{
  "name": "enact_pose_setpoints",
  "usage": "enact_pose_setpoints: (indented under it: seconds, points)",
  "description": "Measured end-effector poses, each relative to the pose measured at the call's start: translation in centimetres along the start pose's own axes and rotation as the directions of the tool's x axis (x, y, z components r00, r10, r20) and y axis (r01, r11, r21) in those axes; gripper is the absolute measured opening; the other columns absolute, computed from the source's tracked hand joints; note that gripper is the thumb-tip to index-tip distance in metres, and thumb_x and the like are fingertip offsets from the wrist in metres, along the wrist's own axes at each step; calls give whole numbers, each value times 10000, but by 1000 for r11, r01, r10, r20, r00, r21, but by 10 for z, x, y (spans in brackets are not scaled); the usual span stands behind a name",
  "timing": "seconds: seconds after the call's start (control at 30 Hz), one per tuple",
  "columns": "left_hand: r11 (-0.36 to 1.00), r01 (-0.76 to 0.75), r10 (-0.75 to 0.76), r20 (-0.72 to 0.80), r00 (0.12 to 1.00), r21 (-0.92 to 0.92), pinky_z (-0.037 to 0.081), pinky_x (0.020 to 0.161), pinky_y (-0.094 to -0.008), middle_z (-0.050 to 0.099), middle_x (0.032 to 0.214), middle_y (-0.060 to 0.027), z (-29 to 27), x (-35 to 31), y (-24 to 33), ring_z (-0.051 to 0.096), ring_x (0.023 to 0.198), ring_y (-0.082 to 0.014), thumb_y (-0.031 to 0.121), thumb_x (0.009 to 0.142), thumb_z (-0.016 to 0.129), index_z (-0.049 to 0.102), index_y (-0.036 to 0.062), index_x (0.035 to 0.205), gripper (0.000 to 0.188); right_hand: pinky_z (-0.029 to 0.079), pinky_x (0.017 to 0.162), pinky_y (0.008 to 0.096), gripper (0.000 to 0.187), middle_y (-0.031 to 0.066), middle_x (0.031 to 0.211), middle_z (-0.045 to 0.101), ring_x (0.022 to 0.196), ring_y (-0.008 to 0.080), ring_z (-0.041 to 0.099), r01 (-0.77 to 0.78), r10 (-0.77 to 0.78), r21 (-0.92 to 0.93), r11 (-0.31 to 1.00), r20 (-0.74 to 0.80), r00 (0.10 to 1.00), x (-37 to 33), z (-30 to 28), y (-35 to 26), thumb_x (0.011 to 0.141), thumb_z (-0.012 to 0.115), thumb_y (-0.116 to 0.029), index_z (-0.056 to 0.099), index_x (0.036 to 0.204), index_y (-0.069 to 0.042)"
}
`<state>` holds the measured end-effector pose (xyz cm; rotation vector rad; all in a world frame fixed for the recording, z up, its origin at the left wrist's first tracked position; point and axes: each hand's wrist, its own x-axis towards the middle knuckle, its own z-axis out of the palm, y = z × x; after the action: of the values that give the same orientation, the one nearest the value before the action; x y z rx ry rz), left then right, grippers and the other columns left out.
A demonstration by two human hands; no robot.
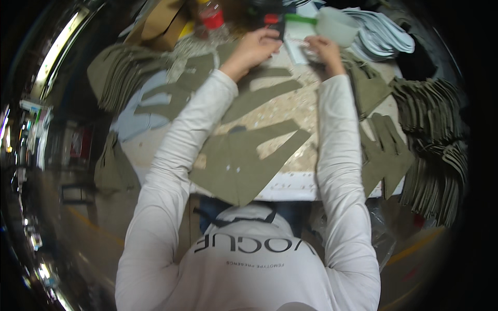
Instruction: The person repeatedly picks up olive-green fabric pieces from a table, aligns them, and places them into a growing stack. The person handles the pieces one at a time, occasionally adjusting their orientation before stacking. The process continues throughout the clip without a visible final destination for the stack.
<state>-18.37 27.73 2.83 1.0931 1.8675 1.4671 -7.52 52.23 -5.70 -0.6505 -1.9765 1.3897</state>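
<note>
My left hand (254, 51) reaches to the far side of the table, fingers bent and a gap showing at the fingertips. Just beyond them stands a small black object with a red top (273, 22), and I cannot tell if they touch it. My right hand (326, 53) is curled with its fingertips close together beside a white paper pad (296, 51); anything between them is too small to make out. Between my forearms an olive-green cut fabric piece (241, 160) lies flat near the front edge. More olive fabric pieces (259, 98) lie beyond it, under my left wrist.
Stacked olive pieces sit at the left (122, 72) and hang at the right edge (430, 114). Light-blue folded pieces (381, 36) and a translucent white tub (337, 27) stand at the back right. A red-labelled bottle (211, 18) and cardboard box (161, 20) are back left.
</note>
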Motion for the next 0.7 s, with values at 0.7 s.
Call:
enact_pose_setpoints:
  seconds: [0.7]
  points:
    - [926,356,-281,-400,873,126,508,618,-242,664,886,-70,-111,-348,-52,640,698,-127,109,876,725,565,18,1051,254,535,673,269,88,49,799,714,693,105,651,-75,-157,226,971,844,512,-262,193,-201,880,669,-63,702,908,14]
